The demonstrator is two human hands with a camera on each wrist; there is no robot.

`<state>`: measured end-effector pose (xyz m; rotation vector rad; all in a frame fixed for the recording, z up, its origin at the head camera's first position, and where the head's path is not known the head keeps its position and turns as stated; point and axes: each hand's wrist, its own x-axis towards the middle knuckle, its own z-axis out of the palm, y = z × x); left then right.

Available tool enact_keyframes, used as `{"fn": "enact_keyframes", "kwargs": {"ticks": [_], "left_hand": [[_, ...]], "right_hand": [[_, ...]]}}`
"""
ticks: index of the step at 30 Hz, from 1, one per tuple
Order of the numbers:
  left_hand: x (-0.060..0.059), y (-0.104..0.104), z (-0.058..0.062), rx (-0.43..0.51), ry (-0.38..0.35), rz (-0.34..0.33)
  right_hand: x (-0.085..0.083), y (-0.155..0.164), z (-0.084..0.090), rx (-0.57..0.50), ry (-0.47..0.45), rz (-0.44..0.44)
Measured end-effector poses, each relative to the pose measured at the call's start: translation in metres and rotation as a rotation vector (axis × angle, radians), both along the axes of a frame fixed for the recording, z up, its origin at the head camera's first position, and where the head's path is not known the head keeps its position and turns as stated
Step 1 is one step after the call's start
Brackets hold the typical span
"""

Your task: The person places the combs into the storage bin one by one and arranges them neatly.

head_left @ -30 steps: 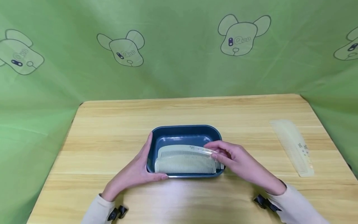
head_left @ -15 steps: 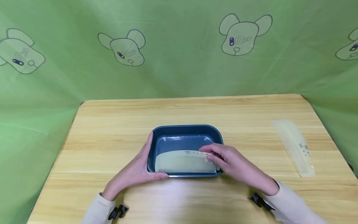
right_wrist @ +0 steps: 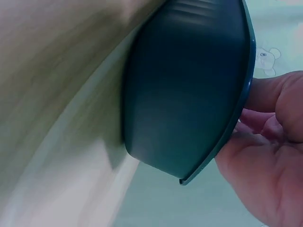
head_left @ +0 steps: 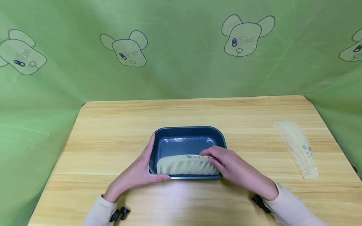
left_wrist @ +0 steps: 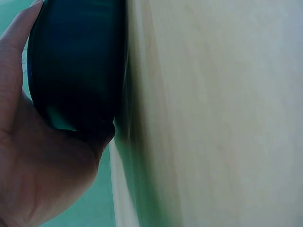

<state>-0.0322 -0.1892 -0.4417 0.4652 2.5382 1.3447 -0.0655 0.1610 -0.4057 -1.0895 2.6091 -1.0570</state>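
Observation:
A dark blue rectangular box, low-walled and without a lid, sits on the wooden table. My left hand holds its left end, the thumb lying along the front rim and the fingers at the left wall. A pale, almost translucent comb lies along the box's front side, teeth toward me, small dark marks on its spine. Thumb and fingers of my right hand pinch this comb near its right end, hiding that end. In the right wrist view the right hand reaches over the box's rim.
A second pale comb, with a flower pattern on its spine, lies slanted at the table's right side. Green cloth printed with mouse-like heads hangs behind and beside the wooden table.
My right hand has lowered its comb and drawn it leftward and toward me, over another comb in the box. Two combs showed there earlier; one shows now. The left hand has stayed put.

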Motion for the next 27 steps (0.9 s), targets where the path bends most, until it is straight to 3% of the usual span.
{"fn": "enact_keyframes", "kwargs": {"ticks": [8,20,27], "left_hand": [[0.0004,-0.0003,0.0005,0.014,-0.007,0.004],[-0.0004,0.0002,0.0007,0.01,0.001,-0.004],[-0.0012,0.0002,0.0006,0.018,0.001,-0.005]], "right_hand": [[0.0069,-0.0054,-0.0066,0.039,0.179,-0.001],[0.0079,-0.0077,-0.0103,0.074,0.244,0.003],[0.0072,-0.009,-0.008,0.095,0.237,0.0]]}}
